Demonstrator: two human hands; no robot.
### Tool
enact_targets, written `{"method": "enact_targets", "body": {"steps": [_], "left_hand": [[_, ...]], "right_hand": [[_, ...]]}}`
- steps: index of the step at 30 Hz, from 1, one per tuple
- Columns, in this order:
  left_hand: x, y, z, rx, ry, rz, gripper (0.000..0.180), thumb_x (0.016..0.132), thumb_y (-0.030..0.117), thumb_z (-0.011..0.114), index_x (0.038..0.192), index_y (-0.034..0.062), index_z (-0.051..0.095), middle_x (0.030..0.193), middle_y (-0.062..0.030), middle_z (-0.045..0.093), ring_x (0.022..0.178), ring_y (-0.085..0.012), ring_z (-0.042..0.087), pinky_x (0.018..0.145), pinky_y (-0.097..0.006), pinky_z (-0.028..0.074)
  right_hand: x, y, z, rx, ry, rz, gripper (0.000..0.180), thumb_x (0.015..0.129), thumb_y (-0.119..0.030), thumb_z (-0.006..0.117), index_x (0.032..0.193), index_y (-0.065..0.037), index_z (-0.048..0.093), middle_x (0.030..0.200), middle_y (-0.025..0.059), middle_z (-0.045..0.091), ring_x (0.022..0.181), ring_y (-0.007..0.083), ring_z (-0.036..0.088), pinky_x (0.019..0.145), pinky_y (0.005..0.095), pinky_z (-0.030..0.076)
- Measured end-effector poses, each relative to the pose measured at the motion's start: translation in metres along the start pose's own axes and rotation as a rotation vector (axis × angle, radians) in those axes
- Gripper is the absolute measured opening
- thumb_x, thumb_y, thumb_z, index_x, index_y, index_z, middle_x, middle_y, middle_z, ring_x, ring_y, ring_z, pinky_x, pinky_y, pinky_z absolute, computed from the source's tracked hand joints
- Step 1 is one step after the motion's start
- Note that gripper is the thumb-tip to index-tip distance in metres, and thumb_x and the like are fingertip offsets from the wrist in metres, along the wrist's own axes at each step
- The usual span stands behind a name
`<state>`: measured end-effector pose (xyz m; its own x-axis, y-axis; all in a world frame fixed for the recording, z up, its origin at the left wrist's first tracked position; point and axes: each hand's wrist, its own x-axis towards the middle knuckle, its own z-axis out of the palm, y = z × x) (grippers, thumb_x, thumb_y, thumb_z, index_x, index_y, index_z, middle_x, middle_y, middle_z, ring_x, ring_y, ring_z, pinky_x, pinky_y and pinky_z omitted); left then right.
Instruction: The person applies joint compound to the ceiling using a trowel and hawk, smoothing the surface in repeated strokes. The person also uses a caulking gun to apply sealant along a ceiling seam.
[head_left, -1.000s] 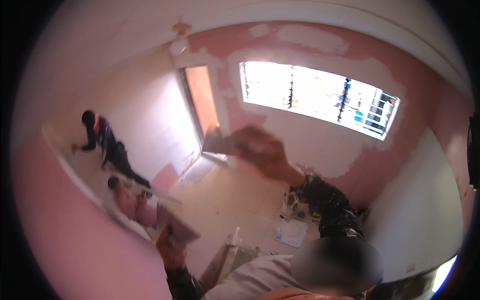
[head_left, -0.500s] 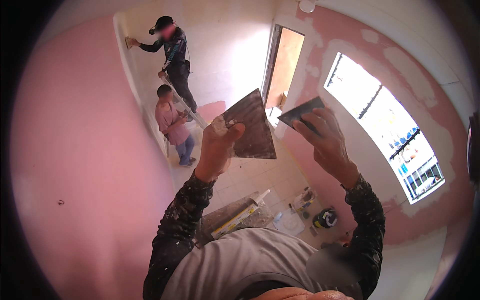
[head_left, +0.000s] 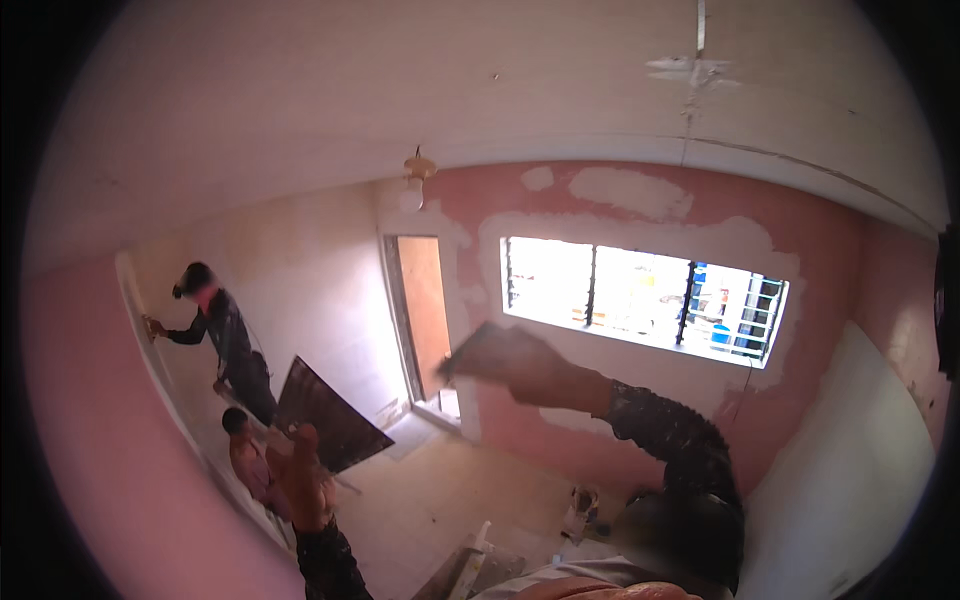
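Note:
In my left hand is a wide, dark, flat plastering plate, held tilted with its corner pointing up. The thumb lies over its near edge. My right hand is raised in front of the wall below the window and is smeared by motion. Its fingers are closed around a smaller dark putty scraper, whose blade is blurred. The two tools are apart, and neither touches a wall. Both dark sleeves are spotted with pale specks.
At left, one person stands raised, a hand on the wall; another person is below. Ahead are a doorway and a louvred window in a patched pink wall. A bulb hangs from the ceiling. Tools lie on the floor.
My view has swung upward, bringing in the ceiling and whole window. My left hand now appears lower and further left with the plastering plate; the right hand has moved leftward and away from it.

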<state>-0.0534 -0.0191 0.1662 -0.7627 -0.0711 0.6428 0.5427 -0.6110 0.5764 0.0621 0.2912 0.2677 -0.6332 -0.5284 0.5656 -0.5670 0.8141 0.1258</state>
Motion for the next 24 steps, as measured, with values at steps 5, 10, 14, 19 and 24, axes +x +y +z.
{"method": "enact_targets", "body": {"steps": [5, 10, 14, 19, 24], "left_hand": [[0.003, -0.07, -0.035, 0.597, -0.317, 0.335, 0.033, 0.094, 0.032, 0.067, 0.087, 0.0036, 0.052, 0.082, -0.0067, 0.054, 0.069, -0.0149, 0.047, 0.055, -0.037, 0.035], [-0.01, -0.052, 0.0, 0.192, -0.27, -0.33, 0.041, 0.089, 0.038, 0.073, 0.083, 0.0042, 0.05, 0.071, -0.0003, 0.044, 0.065, -0.0109, 0.038, 0.055, -0.032, 0.032], [-0.015, -0.039, -0.029, 0.496, -0.325, -0.224, 0.031, 0.09, 0.027, 0.074, 0.104, 0.005, 0.055, 0.091, -0.0015, 0.054, 0.08, -0.011, 0.051, 0.068, -0.026, 0.042], [-0.021, -0.036, -0.03, 0.293, -0.231, -0.359, 0.028, 0.091, 0.021, 0.073, 0.104, 0.0038, 0.055, 0.096, -0.0015, 0.054, 0.084, -0.0075, 0.05, 0.071, -0.023, 0.044], [-0.023, -0.037, -0.027, 0.113, -0.182, -0.417, 0.019, 0.09, 0.013, 0.072, 0.095, 0.008, 0.054, 0.087, 0.003, 0.049, 0.075, -0.0063, 0.045, 0.064, -0.026, 0.038]], "right_hand": [[0.003, 0.009, -0.083, -0.771, 1.182, 0.135, 0.043, 0.094, 0.005, 0.045, 0.136, 0.003, 0.051, 0.13, 0.0197, 0.055, 0.117, 0.0364, 0.05, 0.1, 0.0457, 0.041], [0.059, 0.04, -0.162, -0.983, 1.607, 0.111, 0.052, 0.094, 0.006, 0.048, 0.145, -0.001, 0.042, 0.139, 0.0213, 0.044, 0.125, 0.0361, 0.039, 0.103, 0.0442, 0.036], [0.083, 0.045, -0.178, -0.973, 1.693, 0.135, 0.056, 0.092, 0.005, 0.048, 0.147, -0.001, 0.04, 0.138, 0.0229, 0.042, 0.124, 0.0375, 0.038, 0.101, 0.0454, 0.035], [0.097, 0.076, -0.197, -1.054, 1.565, 0.126, 0.06, 0.087, 0.007, 0.049, 0.146, -0.002, 0.042, 0.13, 0.0225, 0.046, 0.114, 0.0376, 0.042, 0.098, 0.0465, 0.033], [0.063, 0.072, -0.172, -0.474, 1.579, 0.079, 0.044, 0.093, 0.001, 0.051, 0.137, 0.003, 0.049, 0.123, 0.0207, 0.053, 0.109, 0.0306, 0.054, 0.092, 0.042, 0.043]]}}
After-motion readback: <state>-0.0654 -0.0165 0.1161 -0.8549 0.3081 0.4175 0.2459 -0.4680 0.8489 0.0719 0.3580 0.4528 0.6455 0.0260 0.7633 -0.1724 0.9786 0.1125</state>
